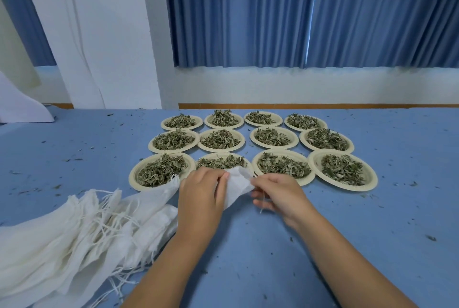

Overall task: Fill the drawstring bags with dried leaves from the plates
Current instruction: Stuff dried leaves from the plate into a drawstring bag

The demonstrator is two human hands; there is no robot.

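Several cream paper plates (345,184) heaped with dried green leaves (342,169) stand in rows on the blue table. In front of the nearest row, both hands hold one white drawstring bag (238,187) just above the table. My left hand (201,193) grips the bag's left side. My right hand (278,194) pinches its right edge and a thin string. The bag hides part of the second plate (206,158) in the front row. A pile of white drawstring bags (82,233) lies at the lower left.
Leaf crumbs are scattered over the blue table (372,233). Blue curtains (310,14) and a white wall stand behind the table's far edge. White cloth (22,106) lies at the far left.
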